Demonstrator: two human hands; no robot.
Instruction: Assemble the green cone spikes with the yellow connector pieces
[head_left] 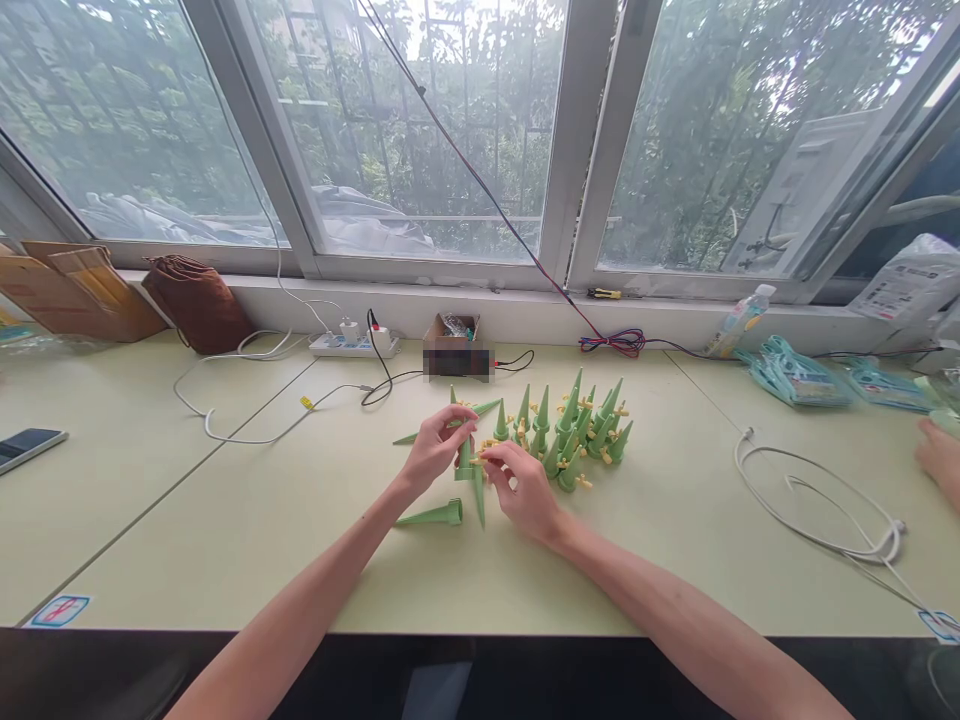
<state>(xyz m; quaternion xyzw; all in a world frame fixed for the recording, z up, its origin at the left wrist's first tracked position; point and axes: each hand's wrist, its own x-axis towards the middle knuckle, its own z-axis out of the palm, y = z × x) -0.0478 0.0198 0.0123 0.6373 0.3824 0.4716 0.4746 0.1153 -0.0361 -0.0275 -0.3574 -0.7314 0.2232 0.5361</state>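
Note:
My left hand (433,446) is closed around a green plant watering spike (464,468), its wide collar facing down toward me. With thumb and fingertips together, my right hand (525,492) pinches a small yellow valve (478,461) at the side of that spike. Just below my hands a loose green spike (431,515) lies on its side, and another spike (479,500) points toward me. More spikes and yellow valves lie behind my fingers, partly hidden. Right of my hands, several green spikes (574,425) stand upright in a cluster, tips up, with yellow valves on them.
Beyond my hands stands a small open cardboard box (452,328), with a power strip (352,346) and cables to its left. A phone (30,448) lies far left. A coiled white cable (817,540), bagged goods (799,375) and another person's hand (939,460) are at right.

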